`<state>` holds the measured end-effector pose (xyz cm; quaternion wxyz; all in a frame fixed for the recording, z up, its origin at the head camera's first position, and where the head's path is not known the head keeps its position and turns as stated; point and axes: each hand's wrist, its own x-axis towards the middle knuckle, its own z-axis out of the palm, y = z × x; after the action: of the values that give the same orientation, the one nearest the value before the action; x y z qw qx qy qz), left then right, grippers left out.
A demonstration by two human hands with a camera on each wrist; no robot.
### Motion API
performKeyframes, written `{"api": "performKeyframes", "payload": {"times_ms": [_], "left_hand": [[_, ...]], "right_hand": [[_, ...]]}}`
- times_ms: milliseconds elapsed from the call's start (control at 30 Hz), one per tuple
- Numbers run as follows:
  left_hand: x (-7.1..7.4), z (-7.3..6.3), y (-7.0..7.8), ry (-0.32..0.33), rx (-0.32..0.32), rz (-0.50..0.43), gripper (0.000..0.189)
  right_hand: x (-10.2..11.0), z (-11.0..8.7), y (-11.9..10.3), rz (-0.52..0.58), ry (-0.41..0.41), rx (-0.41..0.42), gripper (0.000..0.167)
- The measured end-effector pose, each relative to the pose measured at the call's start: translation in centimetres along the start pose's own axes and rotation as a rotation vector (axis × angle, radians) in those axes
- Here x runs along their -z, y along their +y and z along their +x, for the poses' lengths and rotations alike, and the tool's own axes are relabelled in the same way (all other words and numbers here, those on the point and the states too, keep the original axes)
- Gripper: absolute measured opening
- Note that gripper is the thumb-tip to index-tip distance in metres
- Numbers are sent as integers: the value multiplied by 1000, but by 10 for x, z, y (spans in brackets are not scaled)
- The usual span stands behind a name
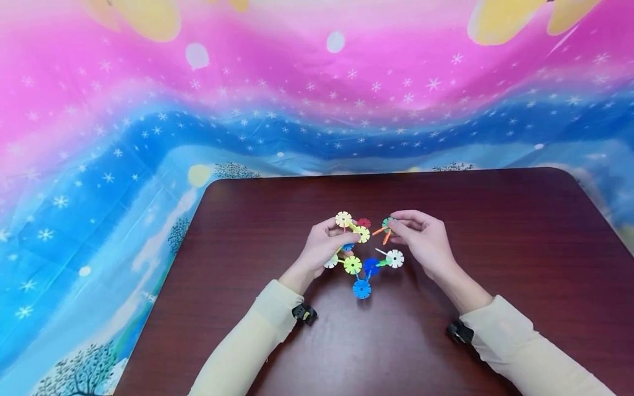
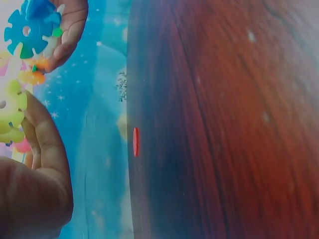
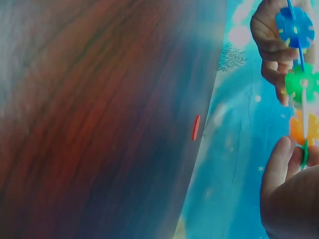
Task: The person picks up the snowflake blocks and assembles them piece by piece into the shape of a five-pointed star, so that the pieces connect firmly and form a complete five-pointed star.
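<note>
My left hand (image 1: 324,245) pinches a yellow notched plastic disc (image 1: 362,234), part of a chain of slotted discs. Another yellow disc (image 1: 343,219) stands above it. Below hang a yellow-green disc (image 1: 353,265), a dark blue one (image 1: 371,267), a light blue one (image 1: 361,289) at the bottom and a white one (image 1: 394,258) on the right. My right hand (image 1: 421,239) pinches a green disc (image 1: 387,224) with orange discs (image 1: 387,237) fixed to it, seen nearly edge-on. In the head view a gap shows between these orange discs and the left hand's yellow disc.
A loose red disc (image 2: 136,142) lies on the dark wooden table (image 1: 238,330) near its far edge. Behind the table hangs a pink and blue cloth (image 1: 297,110) with snowflakes. Each sleeve cuff carries a small black device (image 1: 304,313).
</note>
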<state>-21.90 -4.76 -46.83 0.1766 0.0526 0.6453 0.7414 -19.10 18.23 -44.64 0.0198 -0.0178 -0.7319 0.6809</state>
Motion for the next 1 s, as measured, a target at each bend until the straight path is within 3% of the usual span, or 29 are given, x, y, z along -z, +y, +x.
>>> {"api": "performKeyframes", "payload": {"times_ms": [400,700,1000], "left_hand": [[-11,-3,1,62,-37,-34,30],[-17,-3,-1,54,-54,-93,28],[-19,-3,-1,71,-84,-92,29]], "right_hand": [[-6,-2,5,52,46,7,41],[-8,-2,7,114,90,13,38],[-7,-4,5,67,85,6,41]]}}
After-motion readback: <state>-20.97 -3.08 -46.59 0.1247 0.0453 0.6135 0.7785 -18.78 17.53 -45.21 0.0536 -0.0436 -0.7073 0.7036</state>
